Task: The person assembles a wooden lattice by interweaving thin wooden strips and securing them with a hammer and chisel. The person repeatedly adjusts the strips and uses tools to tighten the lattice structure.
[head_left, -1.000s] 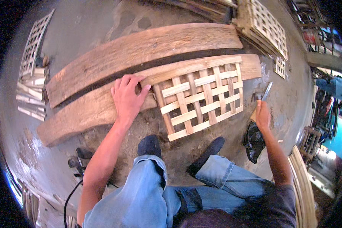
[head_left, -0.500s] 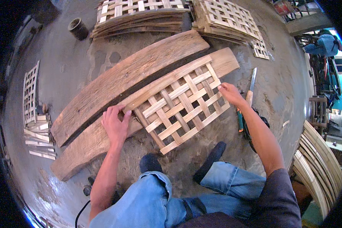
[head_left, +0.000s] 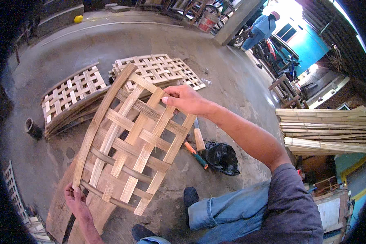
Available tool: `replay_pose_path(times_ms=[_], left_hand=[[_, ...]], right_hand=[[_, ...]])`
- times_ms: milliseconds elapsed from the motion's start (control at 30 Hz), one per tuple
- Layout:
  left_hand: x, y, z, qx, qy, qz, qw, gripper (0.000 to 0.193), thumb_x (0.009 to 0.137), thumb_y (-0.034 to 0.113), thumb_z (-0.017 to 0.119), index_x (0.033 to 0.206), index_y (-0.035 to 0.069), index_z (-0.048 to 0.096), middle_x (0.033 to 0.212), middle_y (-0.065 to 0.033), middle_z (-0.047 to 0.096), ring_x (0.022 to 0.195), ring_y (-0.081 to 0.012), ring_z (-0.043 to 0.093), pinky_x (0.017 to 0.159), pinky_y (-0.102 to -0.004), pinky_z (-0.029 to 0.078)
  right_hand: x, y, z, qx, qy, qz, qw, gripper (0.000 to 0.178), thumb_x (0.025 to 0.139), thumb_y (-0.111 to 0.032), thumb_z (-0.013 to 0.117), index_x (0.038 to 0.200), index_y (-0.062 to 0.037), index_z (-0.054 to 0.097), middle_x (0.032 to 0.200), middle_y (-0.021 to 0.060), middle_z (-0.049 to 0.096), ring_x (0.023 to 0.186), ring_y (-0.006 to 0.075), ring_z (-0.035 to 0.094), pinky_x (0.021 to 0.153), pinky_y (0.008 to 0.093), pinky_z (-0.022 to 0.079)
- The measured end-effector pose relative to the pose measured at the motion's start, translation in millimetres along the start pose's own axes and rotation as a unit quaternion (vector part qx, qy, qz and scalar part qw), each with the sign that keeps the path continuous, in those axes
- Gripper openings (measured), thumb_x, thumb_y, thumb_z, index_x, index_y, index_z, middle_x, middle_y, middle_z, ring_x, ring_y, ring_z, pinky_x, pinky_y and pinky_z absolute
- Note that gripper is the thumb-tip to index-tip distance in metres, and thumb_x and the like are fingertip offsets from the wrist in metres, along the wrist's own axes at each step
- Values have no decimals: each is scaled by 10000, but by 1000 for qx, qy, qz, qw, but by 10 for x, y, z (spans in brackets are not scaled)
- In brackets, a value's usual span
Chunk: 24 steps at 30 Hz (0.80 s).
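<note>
I can read no words, labels, numbers or signs anywhere around me. The woven panel [head_left: 148, 152] I hold shows no lettering that I can make out, and the red bucket [head_left: 207, 24] far off is too small and blurred to tell.

on my remote feed the woven panel [head_left: 133, 135] hides part of the wooden beams [head_left: 59, 207], which the lower edge cuts off along with the left forearm [head_left: 88, 229], while i cannot see inside the black plastic bag [head_left: 223, 159] or make out the tiny hands of the far person [head_left: 264, 28].
</note>
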<state>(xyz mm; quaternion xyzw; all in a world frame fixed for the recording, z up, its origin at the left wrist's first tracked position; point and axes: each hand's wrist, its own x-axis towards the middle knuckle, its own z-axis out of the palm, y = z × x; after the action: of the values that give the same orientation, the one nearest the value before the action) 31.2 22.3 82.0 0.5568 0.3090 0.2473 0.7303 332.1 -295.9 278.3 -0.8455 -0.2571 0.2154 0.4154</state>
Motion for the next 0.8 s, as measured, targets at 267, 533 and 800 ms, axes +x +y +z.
replay_pose_path(times_ms=[267,533,800], left_hand=[[61,166,-332,9,51,-27,998,244,945,172,567,1169,87,524,955,54,507,744,-10,410,641,-168,345],[-139,-65,-591,59,-20,12,998,297,948,124,521,1236,72,469,1073,-38,524,932,-141,539,853,-313,486],[-241,-68,-462,36,62,-93,993,244,951,113,519,1191,97,478,1030,8,537,842,-49,497,685,-202,399]], right_hand=[[312,-216,252,-49,-21,-79,995,256,895,-228,597,1046,-30,658,744,35,613,641,105,574,561,267,498],[100,-194,241,-27,-54,-66,996,284,899,-237,590,1072,-17,636,768,50,631,632,101,581,576,284,510],[20,-37,238,-24,-65,-23,997,284,906,-219,609,1081,4,624,804,-21,595,720,45,511,589,240,452]])
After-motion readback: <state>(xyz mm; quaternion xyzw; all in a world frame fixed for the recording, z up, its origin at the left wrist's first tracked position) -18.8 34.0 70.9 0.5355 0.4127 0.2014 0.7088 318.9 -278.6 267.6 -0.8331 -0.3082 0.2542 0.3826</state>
